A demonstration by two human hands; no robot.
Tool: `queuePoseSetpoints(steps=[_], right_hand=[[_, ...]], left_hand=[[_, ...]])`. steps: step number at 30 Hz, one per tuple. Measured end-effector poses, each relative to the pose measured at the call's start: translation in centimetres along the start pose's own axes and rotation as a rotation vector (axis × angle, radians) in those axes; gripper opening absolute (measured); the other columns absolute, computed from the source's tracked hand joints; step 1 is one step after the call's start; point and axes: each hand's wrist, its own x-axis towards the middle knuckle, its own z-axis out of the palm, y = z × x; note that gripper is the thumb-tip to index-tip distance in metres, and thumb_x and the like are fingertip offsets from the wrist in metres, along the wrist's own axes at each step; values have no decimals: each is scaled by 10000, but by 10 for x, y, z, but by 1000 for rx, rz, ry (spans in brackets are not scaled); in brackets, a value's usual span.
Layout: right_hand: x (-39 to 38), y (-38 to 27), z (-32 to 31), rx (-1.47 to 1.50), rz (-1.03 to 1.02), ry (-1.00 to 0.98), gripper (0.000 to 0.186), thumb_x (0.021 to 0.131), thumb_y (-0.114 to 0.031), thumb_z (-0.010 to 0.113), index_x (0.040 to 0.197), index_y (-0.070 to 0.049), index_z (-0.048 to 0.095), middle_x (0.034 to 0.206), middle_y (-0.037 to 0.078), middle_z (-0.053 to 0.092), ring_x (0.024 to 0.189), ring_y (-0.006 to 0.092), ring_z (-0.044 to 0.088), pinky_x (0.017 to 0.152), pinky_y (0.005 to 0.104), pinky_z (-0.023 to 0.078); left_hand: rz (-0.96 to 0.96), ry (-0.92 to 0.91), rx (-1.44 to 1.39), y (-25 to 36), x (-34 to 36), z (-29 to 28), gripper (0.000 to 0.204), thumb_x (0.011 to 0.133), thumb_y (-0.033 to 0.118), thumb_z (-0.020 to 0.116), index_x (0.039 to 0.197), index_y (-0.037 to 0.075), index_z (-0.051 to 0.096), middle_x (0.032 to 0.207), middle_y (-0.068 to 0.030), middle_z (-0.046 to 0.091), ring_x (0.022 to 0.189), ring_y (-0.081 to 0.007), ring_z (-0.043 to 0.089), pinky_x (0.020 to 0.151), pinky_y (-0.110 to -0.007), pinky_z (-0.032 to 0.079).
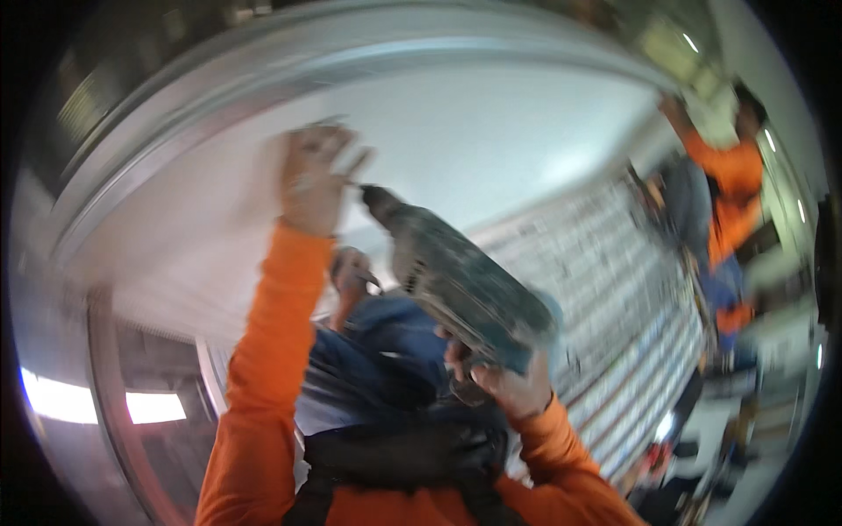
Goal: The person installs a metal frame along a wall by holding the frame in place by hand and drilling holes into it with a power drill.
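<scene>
My right hand (516, 383) is wrapped round the grip of a dark green power drill (465, 276). The drill slants up and left, its black chuck (379, 201) close beside my left hand. My left hand (316, 171) is raised in front of a large white panel (438, 131). Its fingers are bent and blurred, one sticking out toward the right. A thin dark thing (333, 119) shows at the fingertips, too smeared to name. Whether the drill's tip touches anything cannot be made out.
A curved-looking metal rail (377, 54) runs along the panel's upper edge. At the right, another person in an orange top (735, 175) reaches to the panel's far end. A grey slatted surface (596, 280) lies below the panel. My blue trousers (377, 351) show beneath the drill.
</scene>
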Motion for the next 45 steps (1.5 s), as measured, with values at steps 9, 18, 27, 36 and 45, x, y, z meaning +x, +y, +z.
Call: queuePoseSetpoints(steps=[9,18,27,36,45], right_hand=[[-104,5,-128,390,171,-57,645,738,-123,633,1336,38,454,1069,183,648,803,188,646,597,278,537],[-152,69,-182,764,186,38,656,762,-139,648,1356,36,433,1096,234,635,889,256,649,639,320,553],[-162,87,-211,723,290,84,586,857,-147,685,1364,16,440,1132,190,639,974,260,655,739,336,562],[-154,91,-205,701,275,163,525,820,-112,685,1288,60,522,1083,222,666,888,263,669,709,333,547],[-171,102,-181,558,369,348,575,812,-7,629,1356,56,454,1157,242,640,972,310,664,784,387,553]], left_hand=[[-536,135,-31,-95,-73,43,186,924,245,477,889,74,538,818,-81,532,860,-260,565,928,-492,495],[-774,138,704,-182,-69,88,99,942,139,493,976,49,517,733,-41,509,658,-158,575,615,-361,575],[-905,82,597,-230,-64,66,156,944,100,555,1084,32,540,905,-105,632,876,-219,664,828,-382,583],[-969,378,275,-244,-99,37,191,964,286,590,1034,111,558,984,-58,635,957,-246,663,795,-360,574],[-991,328,115,-223,-131,26,283,907,281,662,1017,26,609,874,-90,639,796,-207,649,735,-369,565]])
